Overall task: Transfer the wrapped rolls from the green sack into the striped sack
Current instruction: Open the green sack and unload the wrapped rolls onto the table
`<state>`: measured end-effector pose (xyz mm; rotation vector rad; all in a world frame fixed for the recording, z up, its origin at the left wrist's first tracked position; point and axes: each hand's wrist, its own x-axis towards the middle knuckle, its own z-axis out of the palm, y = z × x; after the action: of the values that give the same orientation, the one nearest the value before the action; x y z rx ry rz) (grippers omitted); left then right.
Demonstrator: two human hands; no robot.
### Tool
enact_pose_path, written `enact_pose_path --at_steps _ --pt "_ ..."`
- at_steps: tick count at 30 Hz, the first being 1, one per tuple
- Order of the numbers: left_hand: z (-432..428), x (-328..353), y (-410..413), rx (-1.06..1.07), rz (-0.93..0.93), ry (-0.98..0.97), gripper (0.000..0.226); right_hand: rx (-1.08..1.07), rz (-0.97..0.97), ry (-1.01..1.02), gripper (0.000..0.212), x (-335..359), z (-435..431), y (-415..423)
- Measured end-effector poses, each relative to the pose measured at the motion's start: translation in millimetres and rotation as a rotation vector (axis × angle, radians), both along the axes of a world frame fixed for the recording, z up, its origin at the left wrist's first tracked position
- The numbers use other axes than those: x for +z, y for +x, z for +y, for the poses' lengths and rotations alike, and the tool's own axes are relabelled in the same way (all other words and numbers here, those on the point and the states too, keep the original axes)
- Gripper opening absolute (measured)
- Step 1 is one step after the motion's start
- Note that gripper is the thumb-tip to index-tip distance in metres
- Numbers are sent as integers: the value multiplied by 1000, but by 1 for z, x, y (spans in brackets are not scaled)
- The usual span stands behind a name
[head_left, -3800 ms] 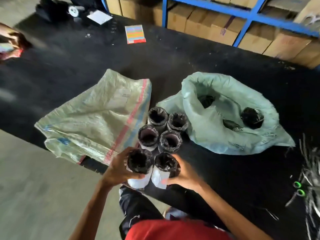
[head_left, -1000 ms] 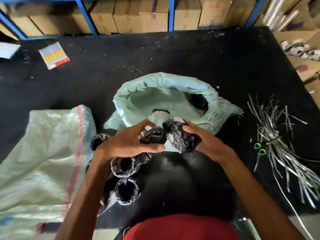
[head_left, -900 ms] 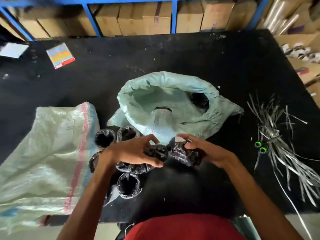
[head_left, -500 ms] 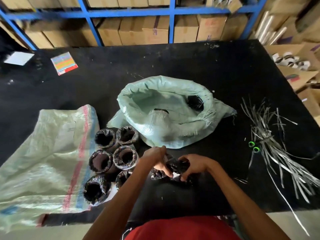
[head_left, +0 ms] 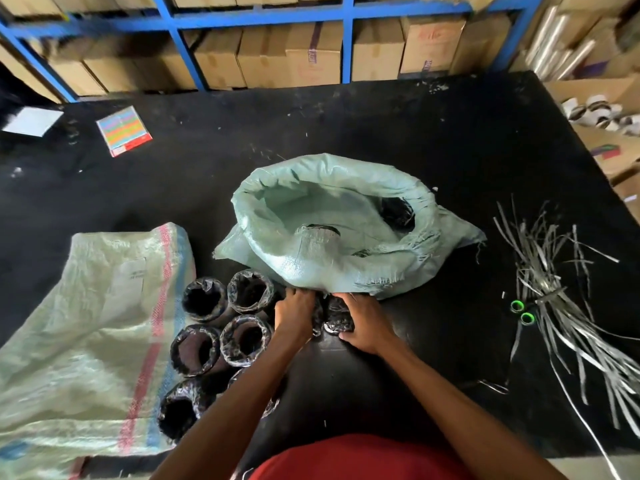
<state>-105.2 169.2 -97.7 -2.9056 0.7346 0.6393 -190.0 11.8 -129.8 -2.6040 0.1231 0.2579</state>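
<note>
The green sack [head_left: 346, 268] lies open in the middle of the black table, with one dark wrapped roll [head_left: 398, 213] showing inside near its right rim. The striped sack [head_left: 86, 341] lies flat at the left. Several wrapped rolls [head_left: 221, 327] stand upright in a cluster between the two sacks. My left hand [head_left: 294, 317] and my right hand [head_left: 363, 323] each grip a black-wrapped roll [head_left: 337, 318], standing them on the table just in front of the green sack, right of the cluster.
A bundle of silvery strips [head_left: 568, 317] and scissors with green handles [head_left: 523, 311] lie at the right. A colourful booklet [head_left: 124, 130] and white paper [head_left: 33, 121] lie far left. Blue shelving [head_left: 346, 15] with cardboard boxes stands behind the black table [head_left: 450, 150].
Both hands lifted two rolls out of the green sack, carried them toward me and lowered them onto the table beside the cluster.
</note>
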Motion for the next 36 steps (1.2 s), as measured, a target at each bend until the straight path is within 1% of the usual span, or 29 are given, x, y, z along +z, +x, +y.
enact_pose_path --at_steps 3,5,9,12,13,14,16,18,19,20,22,24,25,27,30,33,35,36 --pt "-9 -9 7 -44 -87 32 82 -8 -6 4 92 -2 -9 20" --pt "-12 -12 9 -58 -120 35 87 -2 9 2 95 -4 -14 27" --pt "-13 -13 12 -58 -110 43 87 18 20 29 99 -4 -20 23" --pt "-12 0 6 -45 -29 61 82 30 33 32 104 8 -21 10" --pt "-12 10 4 -56 6 82 79 29 51 46 101 15 -22 5" --pt "-12 22 2 -81 44 107 76 22 77 74 93 27 -23 0" --pt "-13 56 4 -123 144 89 70 -33 136 149 64 55 -30 -4" --pt "-19 95 13 -109 235 -40 63 -137 129 238 36 86 -44 -1" --pt "-22 114 19 -94 231 -127 58 -193 94 270 28 98 -50 3" --pt "-29 130 26 -78 184 -232 51 -242 37 276 23 110 -61 8" --pt "-42 152 41 -24 7 -444 38 -325 -100 275 19 124 -79 22" --pt "-59 158 58 23 -146 -612 34 -408 -213 309 21 134 -97 39" --pt "-67 155 67 32 -193 -643 35 -446 -249 324 22 136 -104 48" --pt "-81 140 89 50 -254 -600 40 -474 -302 303 23 136 -117 69" --pt "-100 111 117 109 -241 -475 49 -399 -303 201 28 120 -128 101" --pt "-113 74 143 184 -140 -280 65 -265 -173 91 28 90 -132 133" --pt "-114 49 156 252 -45 -211 75 -204 -12 22 27 73 -124 149" --pt "-114 36 163 287 4 -198 77 -196 77 -6 30 66 -119 156"
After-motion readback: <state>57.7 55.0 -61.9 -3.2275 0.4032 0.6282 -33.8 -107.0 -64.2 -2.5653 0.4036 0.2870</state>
